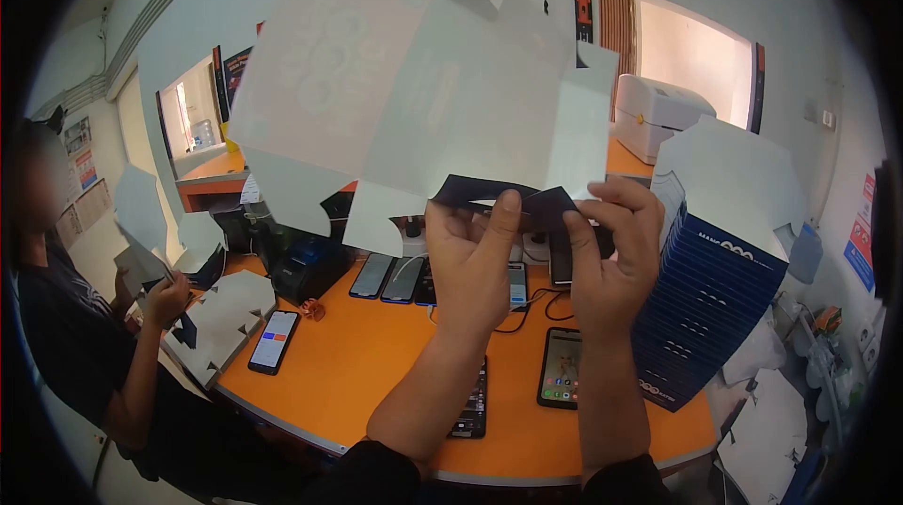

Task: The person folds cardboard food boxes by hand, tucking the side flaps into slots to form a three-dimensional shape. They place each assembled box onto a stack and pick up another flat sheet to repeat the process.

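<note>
A large white die-cut cardboard sheet [470, 91] is held up in front of me, with slots and flaps along its edges. My left hand [475, 256] grips its dark blue lower edge, thumb on top. Closed on a folded dark flap at the right of that edge is my right hand [611, 256], thumb and fingers pinching it. Below my forearms, a phone [470, 402] and a tablet [561, 369] lie on the orange table [376, 392].
Right of my hands stands a tall stack of dark blue boxes [710, 298]. At the left a person [85, 317] holds another white sheet [141, 213]. Several phones [372, 276] and cables lie behind my hands. A white printer [658, 115] stands at the back right.
</note>
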Demonstrator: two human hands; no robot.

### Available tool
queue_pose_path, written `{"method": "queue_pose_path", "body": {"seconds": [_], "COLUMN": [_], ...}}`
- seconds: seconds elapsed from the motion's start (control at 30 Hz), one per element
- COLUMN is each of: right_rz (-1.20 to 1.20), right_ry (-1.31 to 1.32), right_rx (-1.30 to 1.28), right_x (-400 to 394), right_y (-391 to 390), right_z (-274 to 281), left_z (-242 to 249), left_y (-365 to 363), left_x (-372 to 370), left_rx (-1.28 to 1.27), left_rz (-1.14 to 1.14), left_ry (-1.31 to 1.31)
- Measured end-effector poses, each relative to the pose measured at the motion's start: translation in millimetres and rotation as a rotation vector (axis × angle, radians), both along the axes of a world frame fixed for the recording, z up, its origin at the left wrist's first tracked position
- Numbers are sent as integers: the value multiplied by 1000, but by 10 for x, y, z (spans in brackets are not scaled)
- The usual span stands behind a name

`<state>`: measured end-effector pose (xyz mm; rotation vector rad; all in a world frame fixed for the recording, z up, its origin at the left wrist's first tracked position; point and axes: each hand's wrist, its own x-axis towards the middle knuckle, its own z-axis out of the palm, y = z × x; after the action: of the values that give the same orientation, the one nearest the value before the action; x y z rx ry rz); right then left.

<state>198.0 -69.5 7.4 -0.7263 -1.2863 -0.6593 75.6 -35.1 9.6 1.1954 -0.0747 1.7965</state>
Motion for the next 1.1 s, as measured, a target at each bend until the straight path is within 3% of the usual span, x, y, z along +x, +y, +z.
{"method": "queue_pose_path", "body": {"seconds": [0.07, 0.27, 0.43, 0.57, 0.7, 0.87, 1.1], "right_rz": [89, -46, 184, 672, 641, 467, 515], "right_ry": [33, -218, -92, 238, 187, 147, 148], "right_rx": [-20, 38, -175, -263, -160, -136, -127], "right_x": [62, 202, 300, 250, 300, 204, 199], "right_y": [36, -1, -67, -159, -39, -69, -71], "right_z": [9, 25, -15, -6, -57, -84, -64], "left_z": [-8, -19, -26, -82, -141, -198, -167], "left_y": [0, 50, -6, -38, -99, -101, -149], "left_x": [5, 41, 88, 160, 311, 317, 270], "left_rx": [5, -19, 77, 229, 269, 287, 343], "left_rz": [19, 33, 7, 95, 22, 244, 343], "left_ry": [33, 87, 168, 306, 281, 340, 411]}}
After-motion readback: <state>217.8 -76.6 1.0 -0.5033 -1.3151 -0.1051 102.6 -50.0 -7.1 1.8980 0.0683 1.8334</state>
